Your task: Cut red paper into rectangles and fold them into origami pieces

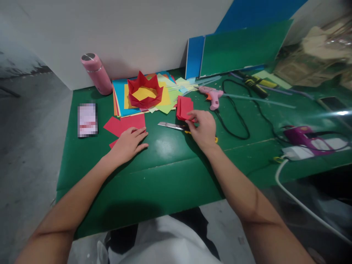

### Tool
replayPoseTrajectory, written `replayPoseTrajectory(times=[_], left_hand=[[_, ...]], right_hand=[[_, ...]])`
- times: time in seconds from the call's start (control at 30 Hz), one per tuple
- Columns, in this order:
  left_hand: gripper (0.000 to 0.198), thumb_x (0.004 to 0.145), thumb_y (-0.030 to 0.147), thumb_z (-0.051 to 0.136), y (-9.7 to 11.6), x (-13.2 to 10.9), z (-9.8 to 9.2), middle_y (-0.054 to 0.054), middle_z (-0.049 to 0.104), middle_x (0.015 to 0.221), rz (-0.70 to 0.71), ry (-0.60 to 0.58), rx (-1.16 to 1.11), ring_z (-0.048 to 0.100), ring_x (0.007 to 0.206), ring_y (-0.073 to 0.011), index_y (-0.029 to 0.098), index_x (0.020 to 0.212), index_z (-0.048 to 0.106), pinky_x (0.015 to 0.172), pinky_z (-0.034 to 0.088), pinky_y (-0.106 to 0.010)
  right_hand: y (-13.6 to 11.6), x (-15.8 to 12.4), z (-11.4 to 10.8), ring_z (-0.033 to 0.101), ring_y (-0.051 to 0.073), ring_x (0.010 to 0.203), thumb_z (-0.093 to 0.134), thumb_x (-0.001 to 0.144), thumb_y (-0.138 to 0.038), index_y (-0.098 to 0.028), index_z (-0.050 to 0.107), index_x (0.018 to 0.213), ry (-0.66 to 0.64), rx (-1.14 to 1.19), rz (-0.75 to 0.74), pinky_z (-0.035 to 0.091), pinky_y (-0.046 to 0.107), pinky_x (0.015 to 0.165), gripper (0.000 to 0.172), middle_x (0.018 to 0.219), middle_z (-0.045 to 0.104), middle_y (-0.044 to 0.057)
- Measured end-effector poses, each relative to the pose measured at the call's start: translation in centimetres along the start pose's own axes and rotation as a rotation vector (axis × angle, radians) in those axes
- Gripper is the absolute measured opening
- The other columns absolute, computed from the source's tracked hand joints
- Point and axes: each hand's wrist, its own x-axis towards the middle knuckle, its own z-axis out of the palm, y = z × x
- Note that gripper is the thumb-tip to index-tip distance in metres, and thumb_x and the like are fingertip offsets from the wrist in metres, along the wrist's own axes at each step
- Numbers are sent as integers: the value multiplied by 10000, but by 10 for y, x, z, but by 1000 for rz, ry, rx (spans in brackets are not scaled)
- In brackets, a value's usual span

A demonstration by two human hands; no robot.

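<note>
My left hand [128, 142] lies flat, fingers stretched, on a red paper sheet [123, 124] on the green table [165, 172]. My right hand [202, 127] pinches the near edge of a small stack of folded red paper pieces [183, 107]. A utility knife [172, 126] with a yellow handle lies just left of and partly under that hand. A red folded paper crown [144, 91] sits on a pile of coloured paper sheets [167, 99] behind.
A pink bottle [96, 73] stands at the back left, a phone [87, 120] lies left. A pink glue gun [211, 96] with a black cord [236, 121], a purple tool [302, 135] and green and blue boards [242, 51] are to the right.
</note>
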Motion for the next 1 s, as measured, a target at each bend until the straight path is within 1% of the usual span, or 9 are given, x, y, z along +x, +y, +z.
replayPoseTrajectory(times=[0.17, 0.3, 0.37, 0.47, 0.57, 0.7, 0.8, 0.9, 1.0], left_hand=[[401, 964, 419, 466, 4, 0, 6, -138, 549, 1375, 36, 96, -57, 521, 1206, -295, 149, 1218, 620, 1021, 411, -468], [328, 952, 384, 502, 12, 0, 9, -138, 596, 1297, -2, 212, -263, 542, 1176, -282, 163, 1160, 627, 1025, 407, -483], [365, 938, 383, 525, 18, 1, 13, -134, 615, 1250, -68, 245, -525, 589, 1091, -243, 182, 1240, 564, 977, 453, -448], [552, 887, 426, 589, 25, 5, 23, -154, 587, 1257, -199, 226, -1053, 635, 911, -175, 208, 1362, 412, 786, 534, -337], [686, 813, 423, 683, 31, 8, 31, -158, 553, 1279, -257, 240, -1321, 637, 967, -181, 218, 1372, 342, 817, 536, -328], [734, 751, 350, 747, 38, 10, 34, -136, 573, 1241, -264, 281, -1357, 609, 1097, -229, 228, 1341, 326, 895, 529, -370], [753, 712, 293, 777, 42, 9, 33, -131, 569, 1250, -257, 247, -1342, 591, 1148, -248, 232, 1327, 348, 930, 522, -389], [729, 703, 231, 773, 45, 9, 33, -117, 574, 1241, -259, 225, -1341, 593, 1152, -238, 235, 1318, 381, 953, 515, -386], [582, 733, 199, 728, 45, 10, 34, -91, 608, 1145, -280, 252, -1350, 625, 1068, -193, 209, 1249, 457, 921, 528, -339]], right_hand=[[0, -1, -1, 641, 244, 812, 532, 916, -387, -246, 729, 871, 31, -10, -21, 478, 399, 728, 246, 855, 721, 63], [-5, -5, -6, 686, 202, 773, 542, 930, -371, -258, 755, 917, 187, 10, -66, 503, 356, 688, 241, 878, 757, 43], [-12, -7, -9, 696, 179, 762, 574, 917, -319, -259, 755, 944, 247, 25, -189, 504, 326, 667, 193, 908, 765, 44], [-27, -13, -9, 692, 137, 750, 611, 898, -236, -264, 749, 964, 182, 93, -472, 502, 276, 653, 155, 938, 769, 27], [-40, -17, -1, 665, 116, 682, 643, 881, -217, -243, 745, 949, 120, 152, -674, 494, 255, 633, 126, 915, 771, 5], [-45, -20, 11, 640, 114, 657, 623, 899, -239, -217, 747, 932, 44, 205, -706, 490, 252, 626, 130, 890, 768, 14], [-44, -20, 14, 625, 122, 644, 612, 907, -265, -207, 749, 913, 1, 242, -664, 490, 260, 624, 149, 832, 762, 25], [-44, -20, 15, 620, 130, 643, 603, 912, -291, -213, 747, 906, -47, 277, -643, 489, 266, 619, 164, 800, 756, 26], [-46, -20, 15, 625, 136, 667, 600, 913, -313, -216, 734, 903, -82, 331, -620, 486, 271, 640, 166, 801, 749, 30]])
